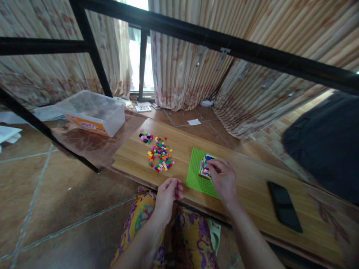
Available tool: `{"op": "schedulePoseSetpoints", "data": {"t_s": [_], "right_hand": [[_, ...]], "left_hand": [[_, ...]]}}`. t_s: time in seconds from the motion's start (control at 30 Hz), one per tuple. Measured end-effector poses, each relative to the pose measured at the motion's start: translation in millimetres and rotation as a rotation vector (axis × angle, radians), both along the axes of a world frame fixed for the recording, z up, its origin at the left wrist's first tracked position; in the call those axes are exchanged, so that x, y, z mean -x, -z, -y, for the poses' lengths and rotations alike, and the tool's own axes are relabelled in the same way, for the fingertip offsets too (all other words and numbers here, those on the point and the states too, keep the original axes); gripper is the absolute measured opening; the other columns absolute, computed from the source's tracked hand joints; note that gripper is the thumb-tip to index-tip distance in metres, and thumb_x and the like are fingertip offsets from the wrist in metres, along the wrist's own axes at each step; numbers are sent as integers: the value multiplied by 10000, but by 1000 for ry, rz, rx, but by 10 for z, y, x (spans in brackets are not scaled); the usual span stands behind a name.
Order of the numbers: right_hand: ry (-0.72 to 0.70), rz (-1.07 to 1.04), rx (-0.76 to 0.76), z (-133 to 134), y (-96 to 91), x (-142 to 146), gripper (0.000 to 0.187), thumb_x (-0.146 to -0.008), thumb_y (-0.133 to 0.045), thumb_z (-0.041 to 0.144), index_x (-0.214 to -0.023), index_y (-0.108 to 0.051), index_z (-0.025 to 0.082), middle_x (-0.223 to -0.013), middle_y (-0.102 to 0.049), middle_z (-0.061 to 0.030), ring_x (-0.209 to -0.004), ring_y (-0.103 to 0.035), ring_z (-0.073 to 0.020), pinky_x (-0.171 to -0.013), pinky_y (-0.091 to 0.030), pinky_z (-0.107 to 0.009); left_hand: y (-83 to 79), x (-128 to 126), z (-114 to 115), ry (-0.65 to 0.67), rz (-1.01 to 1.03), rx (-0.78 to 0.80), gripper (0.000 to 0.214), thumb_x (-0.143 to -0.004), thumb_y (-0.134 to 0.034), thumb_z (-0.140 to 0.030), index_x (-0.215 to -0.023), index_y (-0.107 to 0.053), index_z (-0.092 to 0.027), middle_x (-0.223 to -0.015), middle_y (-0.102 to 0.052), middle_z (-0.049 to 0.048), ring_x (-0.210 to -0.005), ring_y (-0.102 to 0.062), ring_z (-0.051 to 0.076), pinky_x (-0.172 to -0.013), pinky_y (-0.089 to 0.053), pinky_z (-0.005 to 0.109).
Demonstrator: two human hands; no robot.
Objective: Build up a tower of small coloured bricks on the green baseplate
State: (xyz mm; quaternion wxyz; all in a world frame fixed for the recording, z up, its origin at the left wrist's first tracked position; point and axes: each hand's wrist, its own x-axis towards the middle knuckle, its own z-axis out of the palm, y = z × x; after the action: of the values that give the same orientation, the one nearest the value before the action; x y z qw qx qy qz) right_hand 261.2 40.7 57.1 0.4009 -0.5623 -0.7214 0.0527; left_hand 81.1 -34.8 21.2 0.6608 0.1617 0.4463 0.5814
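A bright green studded baseplate (196,162) lies on the wooden board. On it stands a small block of stacked toy bricks (205,168) in many colours, with a hollow top. My right hand (224,177) is over its right side, thumb and fingertips pinched at the top. Whatever they pinch is too small to make out. At the board's near edge, left of the baseplate, my left hand (169,190) has its fingers curled closed, and the inside of the palm is hidden. Loose small bricks (160,153) in mixed colours are spread beyond my left hand.
A smaller heap of black, pink and green bricks (146,136) sits at the board's far left. A clear plastic box (114,119) with an orange label stands beyond it. A black phone (284,205) lies at the right. Dark metal bars (179,26) cross overhead.
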Motion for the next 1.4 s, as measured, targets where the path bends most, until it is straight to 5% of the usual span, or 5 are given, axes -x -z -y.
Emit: {"op": "schedulePoseSetpoints", "data": {"t_s": [0.7, 1.4], "right_hand": [[12, 134, -108, 38, 204, -60, 230, -903, -522, 296, -944, -737, 228, -1025, -657, -78, -982, -566, -220, -890, -477, -407], [5, 267, -93, 139, 166, -32, 322, -931, -418, 229, -1118, -677, 189, -1130, -627, -121, -1058, -556, -248, -930, -474, -443]], "left_hand": [[-56, 8, 7, -5, 12, 35, 323, -691, -720, -438, -784, -626, -144, -612, -610, -14, -443, -510, 65, -462, -364, 190], [0, -6, 23, -10, 20, -2, 339, -694, -710, -456, -779, -615, -142, -608, -605, -19, -430, -516, 66, -453, -360, 185]]}}
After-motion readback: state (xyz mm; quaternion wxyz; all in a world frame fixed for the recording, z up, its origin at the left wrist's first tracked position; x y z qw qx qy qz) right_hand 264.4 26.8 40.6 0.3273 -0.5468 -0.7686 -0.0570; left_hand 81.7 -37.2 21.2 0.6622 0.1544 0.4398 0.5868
